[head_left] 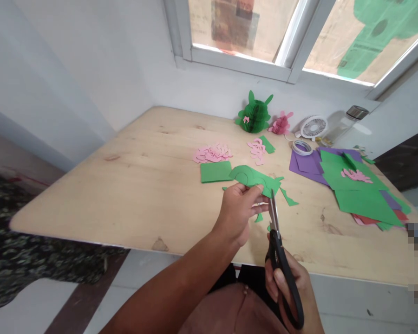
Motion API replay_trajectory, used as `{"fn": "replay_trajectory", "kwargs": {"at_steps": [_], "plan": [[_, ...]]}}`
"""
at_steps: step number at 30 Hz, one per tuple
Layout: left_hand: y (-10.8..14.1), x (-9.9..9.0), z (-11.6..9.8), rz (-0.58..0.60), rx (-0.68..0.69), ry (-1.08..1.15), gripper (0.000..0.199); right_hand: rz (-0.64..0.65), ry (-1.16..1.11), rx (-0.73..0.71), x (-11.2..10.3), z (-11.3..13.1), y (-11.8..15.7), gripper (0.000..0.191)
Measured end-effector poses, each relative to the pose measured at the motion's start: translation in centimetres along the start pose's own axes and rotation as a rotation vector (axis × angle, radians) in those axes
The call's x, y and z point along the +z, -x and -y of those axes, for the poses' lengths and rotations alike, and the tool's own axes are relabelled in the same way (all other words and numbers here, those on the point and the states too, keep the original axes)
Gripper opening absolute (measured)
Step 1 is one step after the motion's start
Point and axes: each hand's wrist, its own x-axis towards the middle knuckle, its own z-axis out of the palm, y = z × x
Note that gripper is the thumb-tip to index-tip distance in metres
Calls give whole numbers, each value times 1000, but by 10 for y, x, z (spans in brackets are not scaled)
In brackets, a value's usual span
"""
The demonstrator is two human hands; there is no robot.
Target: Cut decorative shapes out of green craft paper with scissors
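Observation:
My left hand [239,208] pinches a piece of green paper [245,175] that has curved outlines drawn on it. In my right hand [292,278] are black-handled scissors [274,222], their blades reaching up to the right end of that paper. Small green offcuts [288,196] lie on the table just beyond and below the blades. A green paper rectangle [216,171] rests left of the held piece. Behind it is a heap of pink paper cutouts [212,152].
Along the wall stand a green paper figure [253,113], a pink paper figure [281,124], a white fan [312,127] and a glass bottle [341,125]. A tape roll [302,148] lies on purple paper [304,166]. Green sheets [365,202] are stacked on the right of the wooden table [125,185].

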Motion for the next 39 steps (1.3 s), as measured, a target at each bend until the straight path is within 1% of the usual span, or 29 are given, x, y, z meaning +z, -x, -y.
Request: {"fn": "replay_trajectory", "kwargs": {"at_steps": [4, 7, 12, 15, 21, 25, 32, 35, 39], "plan": [[-1, -1, 0, 20, 14, 1, 14, 5, -45, 18, 0, -2, -1, 46], [-1, -1, -1, 32, 22, -4, 13, -4, -29, 22, 0, -1, -1, 45], [-1, -1, 0, 23, 19, -2, 13, -18, -2, 37, -1, -1, 0, 51], [-1, -1, -1, 25, 22, -4, 14, 4, -22, 38, -3, -3, -1, 55], [-1, -1, -2, 21, 21, -10, 14, 30, -21, 30, -5, -5, -1, 49], [-1, -1, -2, 23, 18, -16, 13, 15, 6, 3, -3, -3, -1, 48], [1, 0, -2, 14, 13, -3, 12, 24, -5, 7, -3, -3, 0, 38], [1, 0, -2, 23, 18, -9, 11, 14, -12, 11, -3, -4, 0, 40], [0, 0, -1, 25, 15, -11, 12, -1, -21, 4, -2, -4, 0, 50]]}}
